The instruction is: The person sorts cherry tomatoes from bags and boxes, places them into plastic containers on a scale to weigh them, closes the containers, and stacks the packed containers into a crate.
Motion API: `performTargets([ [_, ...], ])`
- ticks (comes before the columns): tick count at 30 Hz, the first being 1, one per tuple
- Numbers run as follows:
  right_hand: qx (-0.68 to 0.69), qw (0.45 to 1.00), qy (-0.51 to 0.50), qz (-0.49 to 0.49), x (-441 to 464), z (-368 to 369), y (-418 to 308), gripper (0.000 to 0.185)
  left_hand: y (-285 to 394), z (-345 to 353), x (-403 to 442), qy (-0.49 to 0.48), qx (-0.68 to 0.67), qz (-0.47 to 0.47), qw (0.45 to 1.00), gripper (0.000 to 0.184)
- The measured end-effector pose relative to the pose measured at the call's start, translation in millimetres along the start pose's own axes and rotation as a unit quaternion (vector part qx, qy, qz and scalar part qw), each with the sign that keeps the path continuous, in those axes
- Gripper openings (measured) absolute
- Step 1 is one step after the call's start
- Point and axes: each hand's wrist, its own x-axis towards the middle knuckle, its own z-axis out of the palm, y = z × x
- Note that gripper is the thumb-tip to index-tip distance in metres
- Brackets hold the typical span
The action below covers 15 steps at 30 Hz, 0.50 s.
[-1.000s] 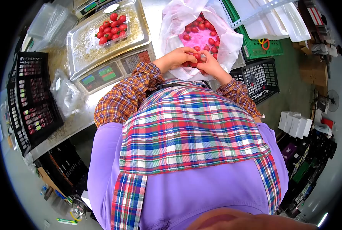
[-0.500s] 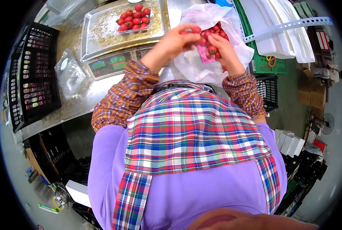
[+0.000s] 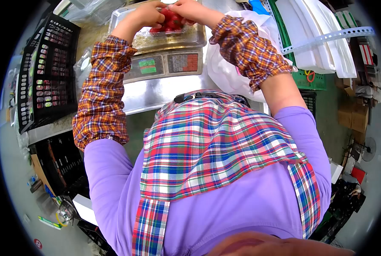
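Small red tomatoes [image 3: 172,21] sit in a clear plastic punnet [image 3: 180,32] on the steel pan [image 3: 194,40] of a weighing scale [image 3: 156,66]. My left hand [image 3: 147,15] is at the left side of the tomatoes, its fingers curled against them. From the right, my right hand [image 3: 192,12] reaches over the same pile, fingers bent round the tomatoes at the top. The two hands nearly meet there and hide part of the pile. A white plastic bag [image 3: 224,64] lies to the right of the scale, partly under my right forearm.
A black crate [image 3: 49,77] with packed punnets stands on the left. Clear empty punnets [image 3: 84,62] lie beside the scale. On the right are a green crate [image 3: 314,79], white foam-like sheets [image 3: 310,38] and a perforated strip [image 3: 327,36].
Both hands have moved left and away from me, from the white bag with tomatoes in the fingers to the punnet on the scale. The view has shifted slightly.
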Motion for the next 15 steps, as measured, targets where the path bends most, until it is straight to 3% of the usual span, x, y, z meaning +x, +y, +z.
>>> performTargets([
  [3,-0.078,0.995,0.04,-0.042,13.4,8.0,-0.9,0.033,-23.8,-8.4,10.6,0.059,0.183,0.079,0.978,0.05],
  [5,-0.19,0.968,0.109,-0.12,26.6,10.1,17.2,0.032,-42.7,-13.8,11.6,0.069,0.109,0.086,0.988,0.043],
  [7,-0.148,0.977,0.093,-0.125,11.7,-2.1,14.2,0.026,-56.2,-17.6,18.1,0.045,0.057,0.051,0.996,0.04],
  [10,-0.119,0.978,0.082,-0.152,10.2,-9.9,25.2,0.023,-47.0,-21.2,4.4,0.07,0.145,0.038,0.986,0.033],
  [14,-0.164,0.96,0.142,-0.175,11.0,-17.2,25.6,0.022,-27.5,-30.7,-13.1,0.14,0.153,0.014,0.978,0.027],
  [15,-0.018,0.989,0.089,-0.113,12.0,-21.3,25.4,0.022,-34.3,-39.4,-8.2,0.135,0.127,0.034,0.982,0.027],
])
